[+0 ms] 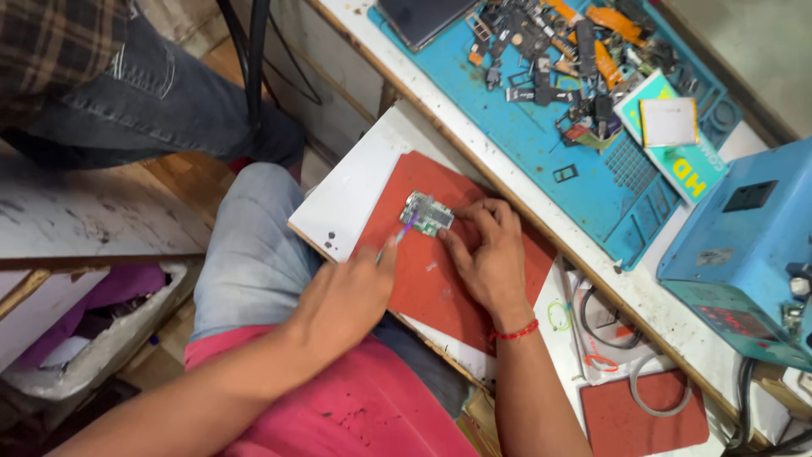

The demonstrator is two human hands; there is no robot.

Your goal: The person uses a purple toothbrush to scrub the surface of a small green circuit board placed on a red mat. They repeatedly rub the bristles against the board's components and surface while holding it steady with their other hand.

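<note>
A small green circuit board [427, 213] lies on a red mat [423, 279] that covers a white board [347, 203] resting over my lap. My right hand [488, 258], with a red thread at the wrist, pins the circuit board down by its right edge with the fingertips. My left hand [351, 296] grips a thin purple-handled tool [399, 237]. Its tip touches the circuit board's left edge.
A blue work mat [541, 144] on the bench carries several loose phone parts, a dark phone [423, 17] and a green-and-white box [677, 144]. A blue machine [753, 245] stands at the right. Cables and a smaller red mat [643, 415] lie at bottom right. Another person's jeans-clad leg [161, 93] is at upper left.
</note>
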